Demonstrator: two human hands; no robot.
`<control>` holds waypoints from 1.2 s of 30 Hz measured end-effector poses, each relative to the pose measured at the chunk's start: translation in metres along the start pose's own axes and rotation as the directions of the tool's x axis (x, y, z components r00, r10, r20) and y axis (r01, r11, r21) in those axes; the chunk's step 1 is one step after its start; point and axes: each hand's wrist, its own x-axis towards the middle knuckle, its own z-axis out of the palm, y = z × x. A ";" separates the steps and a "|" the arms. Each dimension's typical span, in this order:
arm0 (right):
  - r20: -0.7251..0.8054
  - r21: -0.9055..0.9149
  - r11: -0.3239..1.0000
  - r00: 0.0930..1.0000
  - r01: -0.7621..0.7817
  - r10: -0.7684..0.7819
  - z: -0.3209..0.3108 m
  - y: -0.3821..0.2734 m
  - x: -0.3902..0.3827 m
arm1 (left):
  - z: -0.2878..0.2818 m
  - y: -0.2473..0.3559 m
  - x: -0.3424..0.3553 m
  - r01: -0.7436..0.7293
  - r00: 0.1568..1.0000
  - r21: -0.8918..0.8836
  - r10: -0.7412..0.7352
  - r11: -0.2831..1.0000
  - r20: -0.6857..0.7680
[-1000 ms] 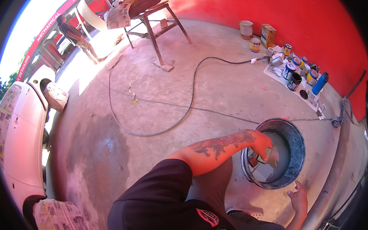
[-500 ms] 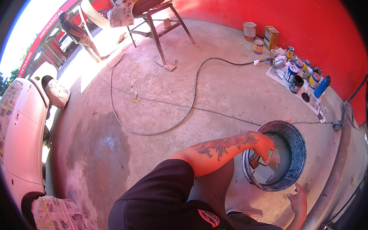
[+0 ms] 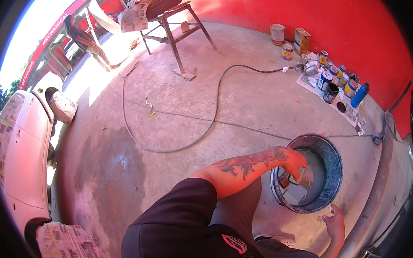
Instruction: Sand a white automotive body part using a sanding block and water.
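We find the left hand [image 3: 296, 164] inside the mouth of the black bucket [image 3: 334, 170], fingers curled around a small flat-sided object [image 3: 294, 181] above cloudy grey water [image 3: 316, 170]; its exact kind is not distinguishable. The right hand [image 3: 335, 221], apparently empty with fingers loosely parted, is just outside the bucket on its near side. We judge the step in hand to be handling the object at the water; whether it touches the surface we cannot confirm. The next move, in our judgement, calls for a firm hold and clearance past the bucket's rim. As to markings, we note printed paint cans [image 3: 324, 80] beyond the bucket, white capitals on a red fascia sign [image 3: 56, 30] far beyond and left of it, newsprint masking [image 3: 72, 247] well left, and an oval emblem [image 3: 234, 244] on dark clothing nearer than the bucket.
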 end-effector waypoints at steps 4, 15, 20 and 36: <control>-0.035 -0.026 0.998 0.998 0.055 -0.055 0.002 0.006 0.001 | 0.000 0.000 0.000 -0.005 1.000 -0.004 0.005 1.000 -0.008; -0.038 -0.007 0.999 0.999 0.038 -0.038 -0.001 -0.001 -0.002 | 0.001 0.000 0.002 0.001 1.000 0.002 -0.001 1.000 0.013; 0.000 0.020 1.000 1.000 -0.012 0.012 -0.004 -0.007 -0.004 | 0.000 0.000 0.001 0.012 1.000 0.001 -0.012 1.000 0.007; -0.010 0.014 1.000 1.000 -0.001 0.001 -0.004 -0.006 -0.004 | 0.000 0.001 0.001 0.026 0.999 0.007 -0.026 1.000 0.023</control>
